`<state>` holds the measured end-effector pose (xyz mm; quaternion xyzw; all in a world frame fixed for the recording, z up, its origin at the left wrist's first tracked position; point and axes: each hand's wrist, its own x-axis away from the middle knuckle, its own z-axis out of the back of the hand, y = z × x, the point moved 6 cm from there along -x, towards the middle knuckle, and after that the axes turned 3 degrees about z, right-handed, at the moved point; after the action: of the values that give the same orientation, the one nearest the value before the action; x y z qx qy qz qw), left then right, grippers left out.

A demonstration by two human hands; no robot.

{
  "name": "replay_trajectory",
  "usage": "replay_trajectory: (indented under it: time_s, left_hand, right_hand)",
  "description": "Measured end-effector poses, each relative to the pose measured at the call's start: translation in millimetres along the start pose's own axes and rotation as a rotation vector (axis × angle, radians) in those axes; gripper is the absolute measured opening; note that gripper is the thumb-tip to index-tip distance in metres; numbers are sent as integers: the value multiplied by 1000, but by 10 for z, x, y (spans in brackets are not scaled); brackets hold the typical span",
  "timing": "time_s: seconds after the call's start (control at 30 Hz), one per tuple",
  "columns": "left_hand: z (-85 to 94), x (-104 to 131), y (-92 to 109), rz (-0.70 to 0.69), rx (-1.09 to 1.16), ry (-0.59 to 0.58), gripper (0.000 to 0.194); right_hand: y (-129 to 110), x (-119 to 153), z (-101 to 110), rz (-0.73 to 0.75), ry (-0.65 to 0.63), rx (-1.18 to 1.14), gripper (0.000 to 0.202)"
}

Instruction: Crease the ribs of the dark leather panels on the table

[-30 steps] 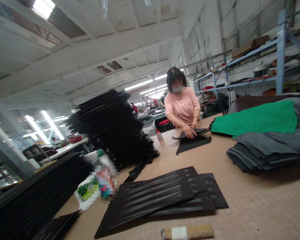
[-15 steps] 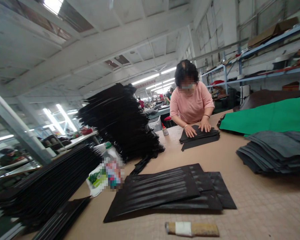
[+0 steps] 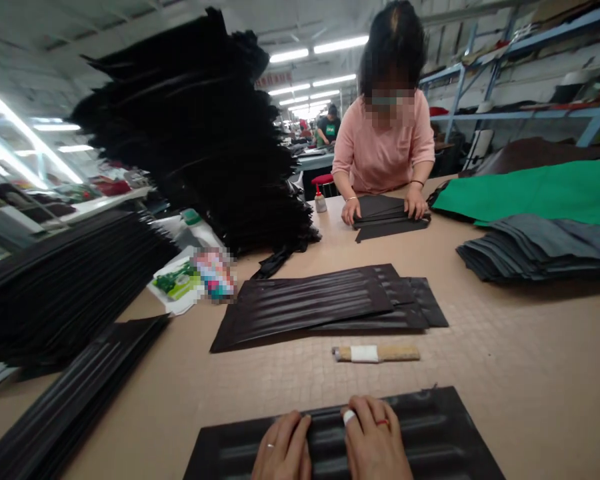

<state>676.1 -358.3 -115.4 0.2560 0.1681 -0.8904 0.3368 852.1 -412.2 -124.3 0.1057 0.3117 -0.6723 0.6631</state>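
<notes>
A dark ribbed panel (image 3: 430, 427) lies at the near edge of the table. My left hand (image 3: 283, 448) rests on it left of its middle, with a ring on one finger. My right hand (image 3: 375, 437) lies on it to the right, with a white wrap on one finger and a red band on another. The fingertips of both hands touch the panel near its far edge. Beyond it lies a wooden-handled tool (image 3: 395, 353) with a white wrap, and behind that tool are overlapping dark ribbed panels (image 3: 310, 300).
Tall black stack (image 3: 195, 133) at back left; black strips (image 3: 70, 280) and dark panels (image 3: 80, 393) at left. Bottle (image 3: 200, 230) and printed bag (image 3: 180, 283) nearby. A person (image 3: 385, 140) handles dark pieces (image 3: 380, 212) opposite. Green sheet (image 3: 535, 190) and grey pieces (image 3: 530, 250) at right.
The view has tilted down, bringing my two hands and the near panel into sight. The person opposite has moved their hands from the top of the dark pieces to the sides.
</notes>
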Motion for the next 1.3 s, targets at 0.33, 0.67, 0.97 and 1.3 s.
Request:
replay_trajectory:
  time_s: [0.33, 0.67, 0.97, 1.3]
  left_hand:
    - [259, -255, 245, 137, 132, -163, 32]
    - [244, -280, 188, 129, 227, -232, 35]
    - [308, -165, -39, 173, 208, -281, 35]
    - [308, 430, -855, 230, 112, -139, 37]
  right_hand:
    - [-330, -202, 135, 3, -112, -56, 14]
    - [-83, -160, 329, 37, -216, -53, 20]
    - [809, 73, 792, 23, -202, -28, 21]
    - [894, 192, 817, -7, -62, 191, 26]
